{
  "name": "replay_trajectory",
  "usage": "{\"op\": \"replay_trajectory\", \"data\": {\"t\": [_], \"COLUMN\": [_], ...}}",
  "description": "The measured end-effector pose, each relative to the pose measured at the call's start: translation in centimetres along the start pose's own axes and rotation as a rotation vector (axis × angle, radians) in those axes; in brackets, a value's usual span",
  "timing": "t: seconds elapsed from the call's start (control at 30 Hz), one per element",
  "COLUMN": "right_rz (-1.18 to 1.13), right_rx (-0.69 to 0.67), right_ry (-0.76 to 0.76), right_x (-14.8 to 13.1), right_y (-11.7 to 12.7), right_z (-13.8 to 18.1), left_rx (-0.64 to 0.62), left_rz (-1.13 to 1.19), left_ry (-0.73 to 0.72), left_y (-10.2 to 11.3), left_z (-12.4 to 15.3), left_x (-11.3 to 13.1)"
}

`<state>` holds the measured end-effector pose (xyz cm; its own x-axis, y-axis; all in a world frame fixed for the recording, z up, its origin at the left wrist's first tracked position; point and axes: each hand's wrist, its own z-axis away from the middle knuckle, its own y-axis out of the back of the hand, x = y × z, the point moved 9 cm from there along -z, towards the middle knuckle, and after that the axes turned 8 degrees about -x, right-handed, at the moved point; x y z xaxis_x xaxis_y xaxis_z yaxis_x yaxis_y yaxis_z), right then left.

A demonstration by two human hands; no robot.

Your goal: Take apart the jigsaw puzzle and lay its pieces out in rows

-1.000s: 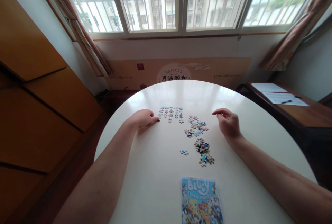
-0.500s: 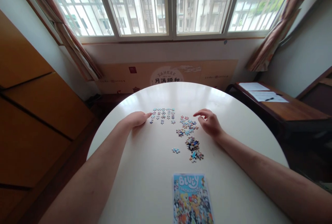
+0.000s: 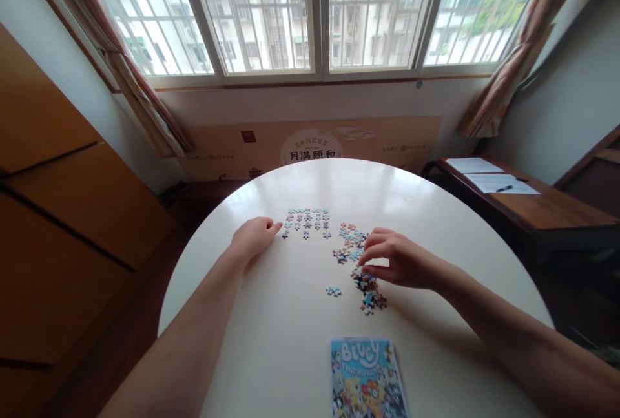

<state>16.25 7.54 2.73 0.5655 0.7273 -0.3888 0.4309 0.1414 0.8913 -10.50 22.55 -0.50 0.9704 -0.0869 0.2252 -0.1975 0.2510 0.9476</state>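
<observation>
My left hand [image 3: 255,238] rests on the white table with its fingers curled in, the thumb tip beside the left edge of several rows of spaced-out jigsaw puzzle pieces [image 3: 308,218]. Whatever may be inside those fingers is hidden. Over the top of a dark heap of puzzle pieces [image 3: 364,281] is my right hand [image 3: 394,258], thumb and index fingertips nearly together. I cannot make out what is between them. Looser puzzle pieces [image 3: 346,253] lie just left of and beyond this hand, partly covered by it. Another small pile [image 3: 372,302] lies nearer me.
A few light-blue pieces [image 3: 333,291] lie apart, left of the dark heap. Close to me is a colourful "Bluey" picture sheet [image 3: 368,376]. The round white table [image 3: 271,340] faces a window. At the right, a wooden side table [image 3: 557,205] bears papers [image 3: 501,183] and a pen.
My right hand has come nearer and slightly left, from beside the loose pieces to over the dark heap, its fingertips drawing together. My left hand stays by the rows. The view has tilted slightly.
</observation>
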Motion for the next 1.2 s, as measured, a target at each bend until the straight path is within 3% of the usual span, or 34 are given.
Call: {"op": "replay_trajectory", "data": {"t": [0.23, 0.6, 0.93, 1.07, 1.2], "right_rz": [-0.017, 0.14, -0.032, -0.336, -0.492], "right_rx": [-0.07, -0.089, -0.096, -0.11, 0.008], "right_ry": [-0.107, -0.142, -0.236, -0.255, -0.31], "right_x": [0.3, -1.5, -0.3, 0.7, 2.0], "right_y": [0.3, -0.4, -1.0, -0.6, 0.1], "right_z": [0.8, 0.4, 0.6, 0.5, 0.5], "left_rx": [0.006, 0.008, 0.218, 0.305, 0.234], "left_rz": [-0.003, 0.032, 0.092, 0.118, 0.191], "left_ry": [0.015, -0.003, -0.053, -0.145, -0.426], "left_y": [0.0, 0.1, 2.2, 3.5, 3.4], "left_z": [0.0, 0.0, 0.4, 2.1, 5.5], "left_x": [0.0, 0.0, 0.1, 2.2, 8.1]}}
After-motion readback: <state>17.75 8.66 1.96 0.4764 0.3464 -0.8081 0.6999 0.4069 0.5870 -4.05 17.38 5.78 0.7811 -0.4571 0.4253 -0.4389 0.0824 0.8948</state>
